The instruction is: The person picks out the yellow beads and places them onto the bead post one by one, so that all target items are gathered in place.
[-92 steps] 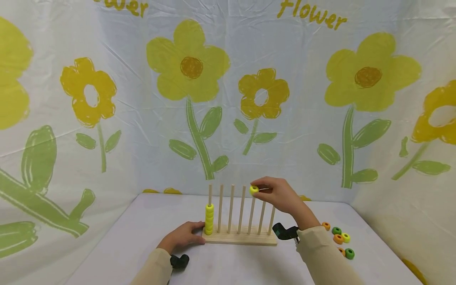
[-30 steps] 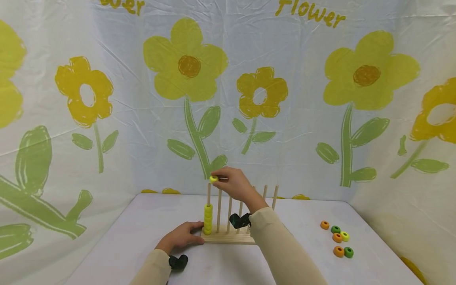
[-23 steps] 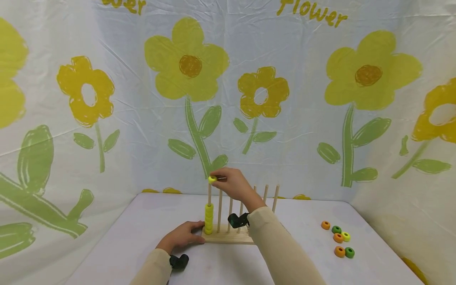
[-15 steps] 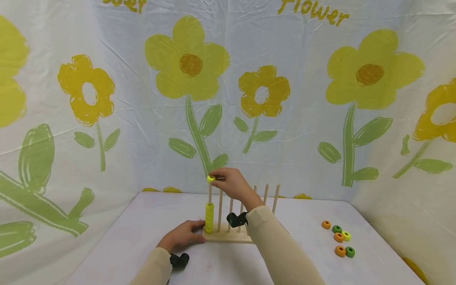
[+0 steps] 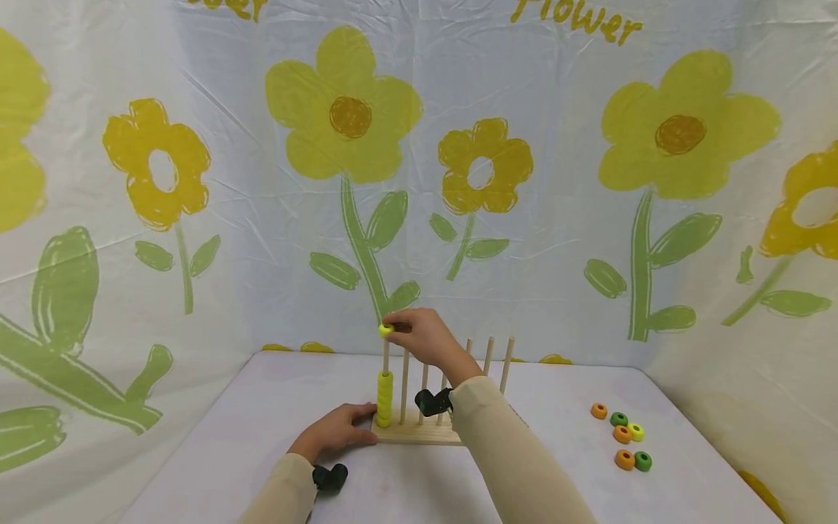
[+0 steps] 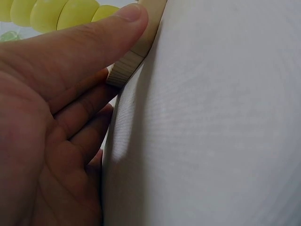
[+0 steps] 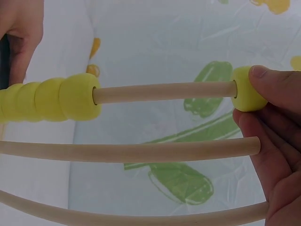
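Note:
Between thumb and fingers my right hand (image 5: 425,338) pinches a yellow bead (image 5: 385,330) at the top of the leftmost peg. In the right wrist view the peg's tip enters the hole of that bead (image 7: 245,96). Lower on the same peg sits a stack of several yellow beads (image 5: 385,400), with a length of bare peg between. My left hand (image 5: 337,429) grips the left end of the wooden peg rack (image 5: 419,435); the left wrist view has its thumb (image 6: 127,21) on the base and its fingers behind the edge.
To the right on the white table (image 5: 556,466) lie several loose beads: orange (image 5: 625,459), green (image 5: 643,461) and yellow (image 5: 636,432) among them. Other upright pegs (image 5: 507,364) stand bare, some partly behind the right arm. A flower-printed cloth hangs behind.
My right hand has carried the yellow bead left from over the middle pegs to the leftmost peg, and it now sits on that peg's tip. The left hand stays on the rack.

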Available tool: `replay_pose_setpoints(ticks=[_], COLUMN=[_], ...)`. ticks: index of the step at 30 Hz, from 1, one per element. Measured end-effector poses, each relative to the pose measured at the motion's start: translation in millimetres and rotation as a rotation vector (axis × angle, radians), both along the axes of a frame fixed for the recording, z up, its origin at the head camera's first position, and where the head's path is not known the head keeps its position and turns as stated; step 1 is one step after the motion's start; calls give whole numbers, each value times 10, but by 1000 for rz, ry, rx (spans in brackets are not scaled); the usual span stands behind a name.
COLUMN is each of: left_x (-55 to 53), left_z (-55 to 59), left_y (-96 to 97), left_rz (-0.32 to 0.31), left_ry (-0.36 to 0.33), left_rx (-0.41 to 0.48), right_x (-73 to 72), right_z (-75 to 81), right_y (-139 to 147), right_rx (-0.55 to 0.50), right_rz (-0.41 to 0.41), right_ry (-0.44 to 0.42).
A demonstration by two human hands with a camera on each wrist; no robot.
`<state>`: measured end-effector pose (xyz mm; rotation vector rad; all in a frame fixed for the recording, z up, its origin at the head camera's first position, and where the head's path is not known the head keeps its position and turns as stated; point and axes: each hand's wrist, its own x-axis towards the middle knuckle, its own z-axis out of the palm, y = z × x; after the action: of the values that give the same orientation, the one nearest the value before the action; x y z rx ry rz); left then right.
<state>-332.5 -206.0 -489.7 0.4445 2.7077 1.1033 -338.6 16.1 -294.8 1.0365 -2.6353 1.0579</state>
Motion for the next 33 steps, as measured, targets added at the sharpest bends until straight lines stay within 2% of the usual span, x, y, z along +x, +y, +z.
replay_pose_setpoints(ticks=[12,21,33], left_x=[-7,9,24], left_z=[13,39,25], left_y=[8,23,25], left_rz=[-4,-6,18], left_ry=[24,17,-7], left_rx=[-10,-11,-5], right_x=[11,27,22], right_z=[5,-3,-2], right_y=[13,38,117], right_rx=[35,37,31], right_rz=[-15,-33,6], right_ry=[26,5,30])
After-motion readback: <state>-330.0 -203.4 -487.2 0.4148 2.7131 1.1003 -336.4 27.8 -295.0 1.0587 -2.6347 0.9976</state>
